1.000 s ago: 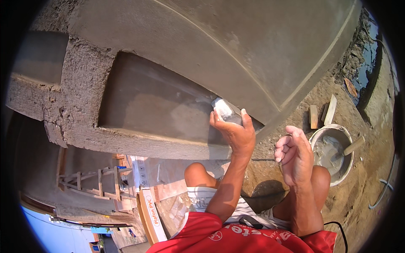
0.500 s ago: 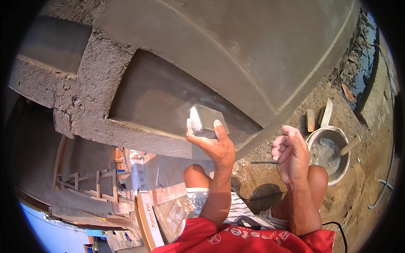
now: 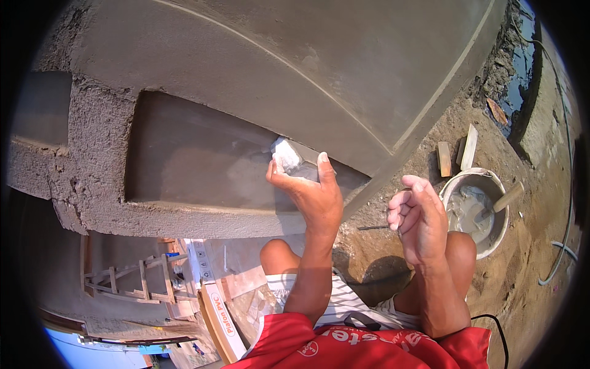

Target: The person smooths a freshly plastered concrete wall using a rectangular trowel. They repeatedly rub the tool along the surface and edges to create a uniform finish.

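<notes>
My left hand (image 3: 307,175) is closed around a squarish grey block with a white face (image 3: 284,152), held inside a long, tapering recess (image 3: 178,147) in the grey plastered surface, near that recess's upper edge. Partly hidden by my fingers, the block looks smeared with pale material. My right hand (image 3: 415,218) is open and loosely cupped, its dusty fingers bent with nothing visible in them, just left of a round bucket (image 3: 499,240) of grey wet mix. A wooden-handled tool (image 3: 508,195) stands in that mix.
Short wooden pieces (image 3: 468,146) lie beyond the bucket. A dark, wet gutter (image 3: 519,74) runs at upper right, with a hose (image 3: 553,267) lower down. At lower left are a wooden ladder-like frame (image 3: 144,277) and long cartons (image 3: 218,313). My bent knees (image 3: 276,252) are below my hands.
My left hand moved the block down and leftward, then back up against the recess's upper edge. The view has shifted a little. My right hand keeps its cupped shape.
</notes>
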### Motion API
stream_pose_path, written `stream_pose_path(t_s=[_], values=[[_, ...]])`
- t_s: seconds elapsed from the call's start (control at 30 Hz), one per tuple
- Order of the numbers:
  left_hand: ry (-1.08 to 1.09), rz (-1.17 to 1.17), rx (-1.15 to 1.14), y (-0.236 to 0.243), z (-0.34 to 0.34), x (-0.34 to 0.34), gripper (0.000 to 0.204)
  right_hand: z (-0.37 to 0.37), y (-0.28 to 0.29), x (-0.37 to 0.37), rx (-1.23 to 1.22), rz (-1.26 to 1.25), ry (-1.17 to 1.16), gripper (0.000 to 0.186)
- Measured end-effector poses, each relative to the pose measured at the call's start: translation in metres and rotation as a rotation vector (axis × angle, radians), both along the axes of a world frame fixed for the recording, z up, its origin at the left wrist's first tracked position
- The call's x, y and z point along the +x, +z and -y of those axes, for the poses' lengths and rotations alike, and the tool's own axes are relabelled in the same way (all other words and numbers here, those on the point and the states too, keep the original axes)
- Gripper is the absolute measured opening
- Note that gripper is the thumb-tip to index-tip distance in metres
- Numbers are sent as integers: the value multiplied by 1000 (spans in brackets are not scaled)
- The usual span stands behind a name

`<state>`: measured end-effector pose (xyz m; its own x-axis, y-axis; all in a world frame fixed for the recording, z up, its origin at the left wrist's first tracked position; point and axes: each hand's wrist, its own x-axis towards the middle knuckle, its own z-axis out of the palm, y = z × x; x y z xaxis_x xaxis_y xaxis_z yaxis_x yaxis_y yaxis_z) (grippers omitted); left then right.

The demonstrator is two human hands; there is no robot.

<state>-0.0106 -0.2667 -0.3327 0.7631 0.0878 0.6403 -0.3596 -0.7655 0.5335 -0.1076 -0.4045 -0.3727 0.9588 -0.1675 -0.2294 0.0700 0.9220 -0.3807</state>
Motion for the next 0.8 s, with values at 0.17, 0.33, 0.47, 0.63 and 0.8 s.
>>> stream_pose_path(t_s=[0.17, 0.33, 0.47, 0.63, 0.8], values=[[8, -31, 6, -51, -6, -2, 71, 2, -1, 1, 23, -31, 14, 27], [-6, -135, 4, -108, -5, -6, 80, 2, 0, -1, 25, -29, 16, 28], [-14, -170, -94, -177, -8, -6, 81, 0, 0, -4, 11, -13, 20, 28], [-101, -283, -250, -231, -20, -24, 76, 0, 13, -12, -11, 0, 9, 29], [-71, -160, -285, -158, -26, -52, 76, 0, 13, -14, -3, 8, -22, 29]])
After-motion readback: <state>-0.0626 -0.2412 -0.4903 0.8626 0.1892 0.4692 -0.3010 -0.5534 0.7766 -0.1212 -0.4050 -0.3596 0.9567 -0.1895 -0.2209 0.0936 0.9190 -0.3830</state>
